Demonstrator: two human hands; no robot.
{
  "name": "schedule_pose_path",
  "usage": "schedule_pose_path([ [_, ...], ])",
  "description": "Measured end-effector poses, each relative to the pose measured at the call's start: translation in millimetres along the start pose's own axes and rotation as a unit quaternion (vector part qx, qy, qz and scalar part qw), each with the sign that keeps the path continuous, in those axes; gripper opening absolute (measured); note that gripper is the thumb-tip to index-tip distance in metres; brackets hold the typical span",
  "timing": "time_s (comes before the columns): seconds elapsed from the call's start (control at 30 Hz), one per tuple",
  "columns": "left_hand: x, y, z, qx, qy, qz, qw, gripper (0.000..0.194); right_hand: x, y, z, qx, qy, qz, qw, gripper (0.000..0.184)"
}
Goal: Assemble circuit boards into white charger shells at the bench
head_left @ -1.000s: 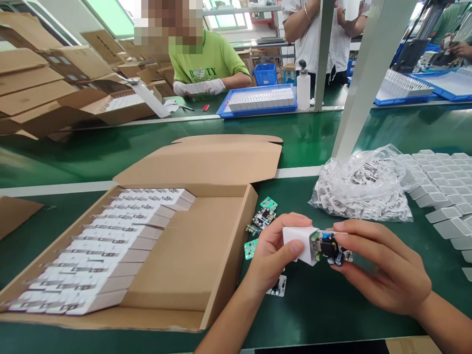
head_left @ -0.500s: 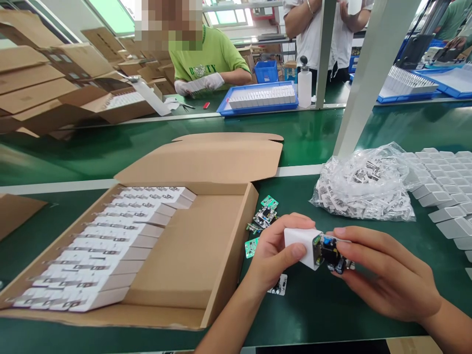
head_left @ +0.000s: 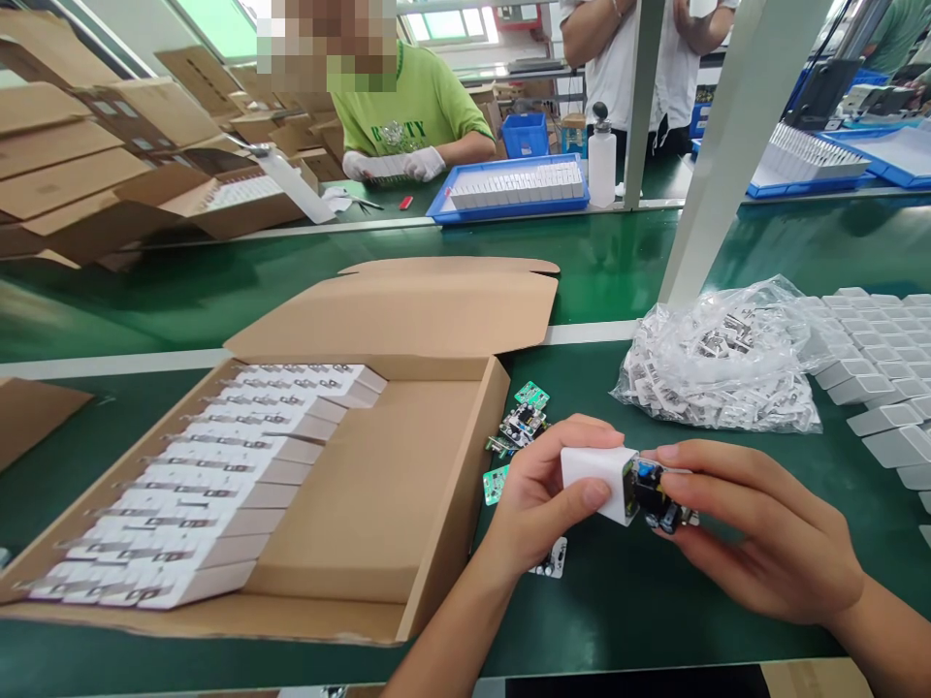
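Observation:
My left hand (head_left: 542,494) is closed round a white plastic housing (head_left: 593,477), its open end facing right. Between the fingertips and thumb of my right hand (head_left: 763,523) is a circuit board (head_left: 657,496) with black and blue components. The board's left end sits at the housing's mouth, partly inside it; how deep it goes is hidden. Behind my left hand lie several loose circuit boards (head_left: 522,425) on the green table, one partly covered by my wrist.
To the left, an open cardboard box (head_left: 451,523) holds rows of white housings (head_left: 240,465). A clear bag of small white parts (head_left: 720,388) lies behind my right hand, with rows of white housings (head_left: 883,388) farther right. A post (head_left: 734,155) rises behind; across the bench a gloved co-worker (head_left: 414,107) sits.
My hands stay nearly in place, still holding the housing and circuit board, with the two slightly shifted in angle. Across the bench, the co-worker's gloved hands have moved slightly apart.

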State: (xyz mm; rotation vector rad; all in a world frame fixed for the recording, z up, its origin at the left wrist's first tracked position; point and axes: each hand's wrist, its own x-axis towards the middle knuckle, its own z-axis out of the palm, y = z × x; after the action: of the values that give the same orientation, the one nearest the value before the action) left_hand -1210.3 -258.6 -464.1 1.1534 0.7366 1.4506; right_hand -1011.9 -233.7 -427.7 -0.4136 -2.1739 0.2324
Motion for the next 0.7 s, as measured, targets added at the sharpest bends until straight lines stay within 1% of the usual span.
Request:
schedule_pose_path([
  [0.1, 1.0, 1.2, -0.1, 0.006, 0.000, -0.006, 1.000, 0.027, 1.4, -1.7, -0.6, 0.010, 0.005, 0.019, 1.000, 0.041],
  [0.2, 2.0, 2.2, -0.2, 0.015, -0.002, -0.012, 1.000, 0.030, 0.5, -3.4, -0.2, 0.014, 0.014, 0.033, 0.999, 0.044],
  [0.4, 1.8, 1.4, -0.9, 0.005, -0.005, -0.019, 1.000, 0.029, -1.1, -3.2, 1.4, 0.022, 0.020, 0.046, 0.998, 0.038],
  [0.53, 1.1, -1.4, -1.7, -0.021, -0.012, -0.024, 0.999, 0.025, -0.3, -2.8, 1.0, 0.016, 0.015, 0.039, 0.999, 0.033],
  [0.7, 0.1, -2.1, -1.7, -0.026, -0.007, -0.022, 0.999, 0.024, 0.0, -2.1, 1.5, 0.007, 0.006, 0.026, 1.000, 0.031],
])
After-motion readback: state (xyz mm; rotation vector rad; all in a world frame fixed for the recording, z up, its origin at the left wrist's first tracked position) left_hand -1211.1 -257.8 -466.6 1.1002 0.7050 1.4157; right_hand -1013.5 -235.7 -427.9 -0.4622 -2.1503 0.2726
